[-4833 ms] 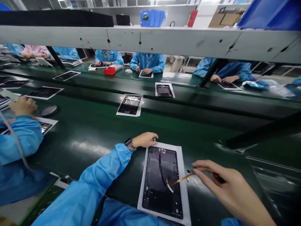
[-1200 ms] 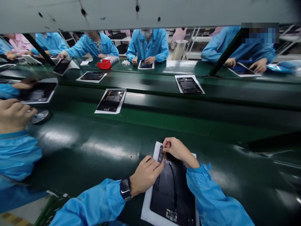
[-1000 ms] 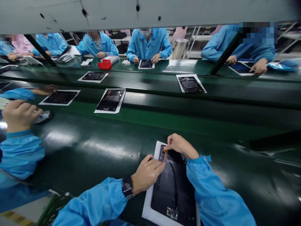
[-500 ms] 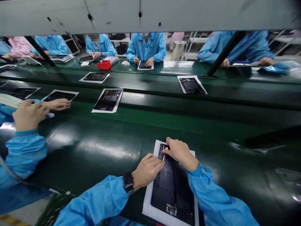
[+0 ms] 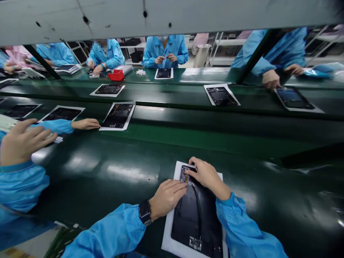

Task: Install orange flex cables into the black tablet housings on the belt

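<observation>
An opened tablet housing lies on a white sheet before me, with a circuit board at its top end and a black cable running down it. A short orange flex cable shows between my hands. My right hand reaches over the top right corner, thumb and forefinger pinched at the flex cable's upper part. My left hand, a watch on its wrist, comes over the housing's left edge. Its closed fingertips meet near the cable's lower end; what they grip is hidden.
Tablet housings on sheets stand along the green bench and the raised strip behind it. At left, a co-worker's hand touches one. Opposite, a person works near a red bin. A grey beam crosses overhead.
My hands stay at the board with small finger shifts. The left co-worker's hand has reached right to a housing. At far right, a person has set a tablet onto the strip.
</observation>
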`<move>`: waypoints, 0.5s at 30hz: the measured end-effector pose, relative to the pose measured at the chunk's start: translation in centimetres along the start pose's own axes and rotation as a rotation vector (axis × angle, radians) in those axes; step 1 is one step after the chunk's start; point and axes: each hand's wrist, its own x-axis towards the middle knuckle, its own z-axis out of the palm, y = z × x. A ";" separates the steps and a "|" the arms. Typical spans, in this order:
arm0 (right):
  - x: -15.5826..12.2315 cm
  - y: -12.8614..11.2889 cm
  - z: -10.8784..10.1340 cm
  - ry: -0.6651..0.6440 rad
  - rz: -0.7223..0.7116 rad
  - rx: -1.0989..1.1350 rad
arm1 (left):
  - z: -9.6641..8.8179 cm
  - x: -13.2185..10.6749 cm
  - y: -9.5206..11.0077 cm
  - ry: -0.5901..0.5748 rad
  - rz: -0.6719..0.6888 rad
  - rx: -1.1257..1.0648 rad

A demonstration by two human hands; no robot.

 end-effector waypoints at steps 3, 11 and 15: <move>0.2 0.4 -0.1 0.006 0.005 0.029 | 0.0 0.0 0.1 -0.006 0.022 0.015; 0.3 0.7 -0.4 -0.011 0.030 0.057 | -0.9 0.4 0.3 -0.104 0.133 0.085; 0.4 0.9 -0.3 -0.006 0.030 0.070 | -0.9 0.5 0.5 -0.153 0.122 0.103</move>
